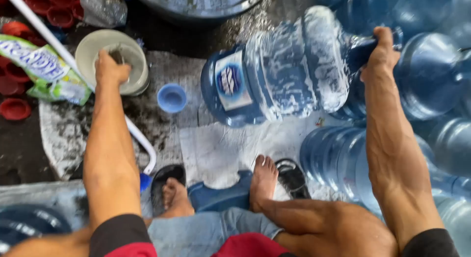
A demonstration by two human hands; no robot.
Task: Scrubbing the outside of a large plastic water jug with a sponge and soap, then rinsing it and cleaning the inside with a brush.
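Head view: right hand (381, 53) fingers clenched on water jug (274, 70) neck (tilted), left hand (112, 68) gripping brush (117, 54).

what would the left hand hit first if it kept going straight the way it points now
The left hand already reaches into the pale round bowl, so it would probably meet the bowl's inside first; depth is unclear.

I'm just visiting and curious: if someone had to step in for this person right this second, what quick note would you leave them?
Right hand: gripped around the neck of a big blue water jug, held tilted on its side above the white cloth; the jug looks soapy.
Left hand: closed on something small inside the pale bowl; what it is cannot be told.
Nearby: small blue cap, red caps at left, more blue jugs at right.
Done or left: not clear from this view.
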